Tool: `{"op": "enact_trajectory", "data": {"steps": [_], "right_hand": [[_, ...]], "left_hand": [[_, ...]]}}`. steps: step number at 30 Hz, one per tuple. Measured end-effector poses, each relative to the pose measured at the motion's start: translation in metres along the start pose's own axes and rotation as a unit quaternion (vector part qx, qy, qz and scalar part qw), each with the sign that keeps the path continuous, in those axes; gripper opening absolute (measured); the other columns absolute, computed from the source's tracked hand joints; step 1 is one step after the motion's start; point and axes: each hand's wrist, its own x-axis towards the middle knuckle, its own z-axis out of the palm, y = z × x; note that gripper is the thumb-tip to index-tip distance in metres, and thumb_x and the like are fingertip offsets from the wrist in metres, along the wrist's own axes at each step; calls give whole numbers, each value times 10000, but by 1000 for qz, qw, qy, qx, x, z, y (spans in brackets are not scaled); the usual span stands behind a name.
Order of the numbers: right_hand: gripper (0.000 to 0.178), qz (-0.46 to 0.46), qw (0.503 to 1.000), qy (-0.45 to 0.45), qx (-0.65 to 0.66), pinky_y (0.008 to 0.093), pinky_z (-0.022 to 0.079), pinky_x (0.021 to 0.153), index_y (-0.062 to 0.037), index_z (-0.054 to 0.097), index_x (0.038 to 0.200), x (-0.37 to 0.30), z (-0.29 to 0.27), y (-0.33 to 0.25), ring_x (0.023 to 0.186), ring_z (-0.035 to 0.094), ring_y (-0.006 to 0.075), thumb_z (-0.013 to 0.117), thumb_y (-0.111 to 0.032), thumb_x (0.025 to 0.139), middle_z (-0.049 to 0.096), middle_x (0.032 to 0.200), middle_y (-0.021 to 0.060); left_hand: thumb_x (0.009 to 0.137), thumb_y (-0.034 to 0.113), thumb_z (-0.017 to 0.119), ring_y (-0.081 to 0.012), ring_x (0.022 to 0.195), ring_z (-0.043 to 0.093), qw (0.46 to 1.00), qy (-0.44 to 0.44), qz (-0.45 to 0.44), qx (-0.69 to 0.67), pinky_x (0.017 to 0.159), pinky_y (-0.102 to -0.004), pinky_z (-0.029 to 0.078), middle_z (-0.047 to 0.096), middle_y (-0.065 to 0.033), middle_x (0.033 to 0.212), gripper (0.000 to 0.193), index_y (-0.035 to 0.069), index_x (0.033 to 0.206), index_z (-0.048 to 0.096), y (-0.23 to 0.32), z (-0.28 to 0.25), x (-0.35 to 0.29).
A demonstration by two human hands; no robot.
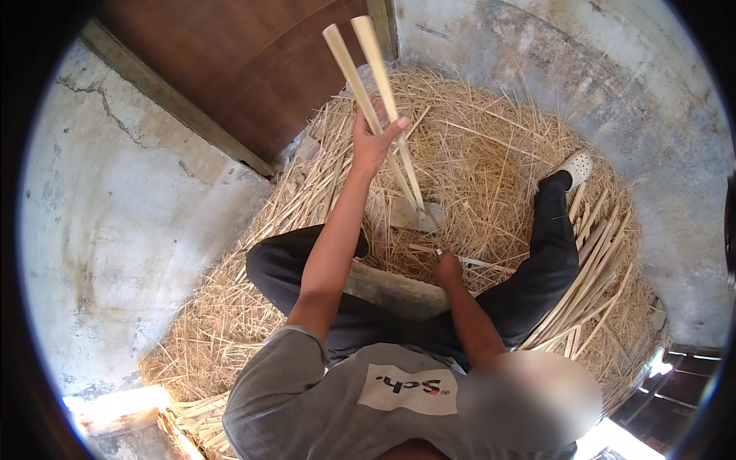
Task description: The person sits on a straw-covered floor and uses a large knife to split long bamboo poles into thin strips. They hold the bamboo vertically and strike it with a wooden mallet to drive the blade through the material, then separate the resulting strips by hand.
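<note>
Two long pale bamboo strips (350, 69) rise in a narrow V, close together at their lower ends and apart at the top. My left hand (373, 142), arm stretched forward, is closed around them about midway. Their lower ends reach a small greyish block (406, 215) lying in the shavings. Nearer to me, my right hand (448, 270) is wrapped round the handle of a knife (439, 252) with a metal collar. Its blade points toward the block and the strip ends, and is thin and hard to make out. Whether it touches the bamboo I cannot tell.
Straw-like shavings (483, 165) cover the floor around my bent legs. A bundle of split strips (590, 276) lies by my right leg. A grey curved slab (399, 290) sits between my legs. A brown door (230, 69) and worn plaster walls (130, 199) close in the space.
</note>
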Motion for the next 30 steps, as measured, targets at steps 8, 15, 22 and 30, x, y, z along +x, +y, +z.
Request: {"op": "enact_trajectory", "data": {"steps": [8, 15, 22, 30], "right_hand": [[332, -44, 996, 66, 39, 501, 517, 738, 12, 620, 995, -33, -59, -57, 848, 651, 423, 669, -253, 801, 664, 866, 251], [332, 0, 999, 26, 19, 514, 518, 760, 14, 613, 995, -23, -41, -46, 870, 662, 417, 654, -263, 818, 677, 885, 236], [250, 32, 998, -50, -15, 494, 506, 797, -7, 632, 1017, -2, -9, -6, 932, 660, 378, 582, -216, 888, 674, 959, 214], [213, 6, 1000, -2, -18, 497, 514, 786, -34, 642, 997, -7, -9, 2, 911, 661, 377, 634, -186, 849, 677, 937, 191]], "left_hand": [[862, 88, 728, -152, 696, 676, 994, 3, 105, -27, 629, -252, 567, 700, -96, 764, 134, -22, 932, 696, 125, 28, -16], [751, 107, 828, -234, 1020, 655, 981, -70, 178, -41, 881, -367, 546, 591, -164, 1213, 666, 17, 1311, 479, 90, 20, -16], [647, 176, 907, -242, 1237, 517, 991, -59, 64, -100, 949, -389, 471, 466, -144, 1361, 1108, 70, 1496, 203, 2, 5, -37], [742, 366, 842, -217, 1065, 566, 920, 216, 96, 312, 885, -368, 480, 552, -131, 1149, 826, -7, 1334, 404, 3, 5, -8]]}}
